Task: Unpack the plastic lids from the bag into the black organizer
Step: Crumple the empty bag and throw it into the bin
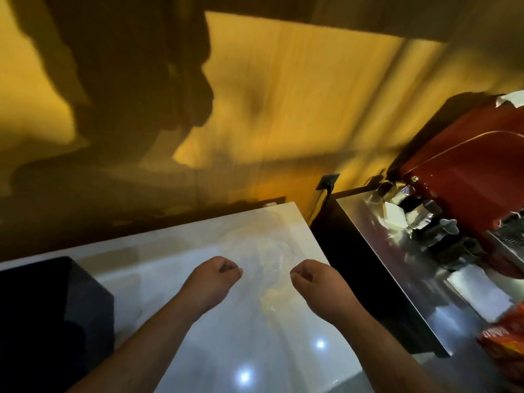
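Note:
A clear plastic bag (266,251) hangs blurred over the white counter (175,268), held up between both fists. My left hand (218,275) pinches its left edge and my right hand (310,276) pinches its right edge. The bag is see-through and I cannot make out the lids inside it. The black organizer (54,302) stands at the left edge of the counter, to the left of my left forearm; its inside is dark.
A red coffee machine (467,165) with metal pitchers (425,219) stands on a steel counter (377,251) to the right, across a dark gap. An orange packet (507,336) lies at the far right. A yellow wall rises behind.

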Available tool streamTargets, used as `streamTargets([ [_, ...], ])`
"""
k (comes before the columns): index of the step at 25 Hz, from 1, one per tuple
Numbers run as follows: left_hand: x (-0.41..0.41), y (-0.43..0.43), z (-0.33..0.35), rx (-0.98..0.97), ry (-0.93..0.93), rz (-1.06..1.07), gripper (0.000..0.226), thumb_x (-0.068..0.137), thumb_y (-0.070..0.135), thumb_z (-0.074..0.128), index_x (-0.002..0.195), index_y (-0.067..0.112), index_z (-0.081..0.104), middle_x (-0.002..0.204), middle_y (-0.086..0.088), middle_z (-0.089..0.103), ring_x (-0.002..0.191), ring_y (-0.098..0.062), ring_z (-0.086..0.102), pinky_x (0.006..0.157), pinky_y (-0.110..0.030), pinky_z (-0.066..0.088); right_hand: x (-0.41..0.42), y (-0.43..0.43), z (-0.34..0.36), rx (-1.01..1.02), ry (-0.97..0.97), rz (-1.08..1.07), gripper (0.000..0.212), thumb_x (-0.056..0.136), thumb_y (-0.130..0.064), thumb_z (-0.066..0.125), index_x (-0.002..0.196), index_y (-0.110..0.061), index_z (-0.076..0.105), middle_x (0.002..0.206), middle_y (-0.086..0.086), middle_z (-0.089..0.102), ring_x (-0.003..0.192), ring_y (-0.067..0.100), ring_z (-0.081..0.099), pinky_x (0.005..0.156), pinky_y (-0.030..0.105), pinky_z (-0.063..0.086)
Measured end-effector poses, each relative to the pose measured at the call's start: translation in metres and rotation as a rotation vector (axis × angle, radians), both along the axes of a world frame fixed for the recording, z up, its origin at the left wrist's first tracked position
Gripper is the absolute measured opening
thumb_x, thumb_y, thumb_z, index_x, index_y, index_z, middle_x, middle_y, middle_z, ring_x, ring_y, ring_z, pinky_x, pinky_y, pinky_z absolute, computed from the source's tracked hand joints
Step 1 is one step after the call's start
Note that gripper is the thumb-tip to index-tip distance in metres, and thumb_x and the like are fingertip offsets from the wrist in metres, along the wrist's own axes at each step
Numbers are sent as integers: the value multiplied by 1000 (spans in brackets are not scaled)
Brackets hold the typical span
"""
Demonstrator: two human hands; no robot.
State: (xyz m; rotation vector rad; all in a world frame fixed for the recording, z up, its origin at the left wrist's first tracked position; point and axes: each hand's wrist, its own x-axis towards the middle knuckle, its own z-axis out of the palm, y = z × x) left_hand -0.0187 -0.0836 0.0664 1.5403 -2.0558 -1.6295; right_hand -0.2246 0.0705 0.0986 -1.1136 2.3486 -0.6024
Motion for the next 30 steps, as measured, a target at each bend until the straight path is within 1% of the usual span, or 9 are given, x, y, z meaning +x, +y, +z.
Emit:
streamTargets([
  [7,-25,-7,-10,-12,-141,163,14,100,42,65,95,30,66,105,4,70,100,-18,66,87,-38,54,-56,-52,-30,-57,-55,96,12,94,-40,61,89,-34,69,81,-19,67,75,5,64,67,22,55],
  [11,-47,-4,-19,4,-205,260,32,98,46,66,120,22,64,119,-3,70,94,-16,66,81,-35,53,-95,-71,-53,-92,-83,50,4,93,-42,63,96,-40,63,101,-14,70,81,7,64,71,27,61],
  [13,-58,2,-25,69,-248,356,56,95,52,69,140,24,51,134,-8,66,96,-18,67,83,-34,51,-111,-76,-67,-50,-91,8,29,92,-45,67,119,-35,60,121,-2,67,97,15,67,79,33,62],
  [15,-65,8,-36,143,-255,442,84,90,61,72,155,21,37,148,-15,58,119,-31,65,99,-41,51,-119,-79,-80,86,-185,-36,59,91,-53,69,139,-25,50,132,8,63,110,27,65,88,36,59],
  [18,-67,16,-46,348,-109,563,103,81,65,78,160,18,30,135,-14,65,118,-33,67,100,-48,55,-121,-80,-89,238,-471,-133,80,85,-66,70,145,-17,46,132,11,63,108,25,61,86,35,52],
  [21,-69,22,-63,498,47,625,92,83,55,83,153,11,43,123,-8,71,104,-27,72,85,-41,55,-124,-79,-102,291,-758,-168,69,85,-65,72,124,-8,65,107,8,71,84,24,64,70,33,53],
  [23,-68,26,-69,516,80,632,78,87,39,84,149,7,49,111,-5,76,92,-26,73,77,-36,53,-122,-75,-102,296,-879,-194,49,88,-53,76,111,-11,72,97,9,73,76,24,63,69,33,53],
  [27,-59,32,-58,458,155,733,45,89,8,81,128,15,61,78,-4,80,71,-23,73,67,-33,55,-107,-74,-85,275,-932,-183,6,92,-14,70,90,-8,69,83,12,64,67,24,59,60,30,44],
  [30,-35,30,-38,370,187,747,35,92,4,76,122,18,65,87,-11,79,71,-22,71,71,-34,57,-94,-80,-63,186,-908,-183,12,91,-4,64,81,-6,69,78,13,63,70,27,61,63,31,49],
])
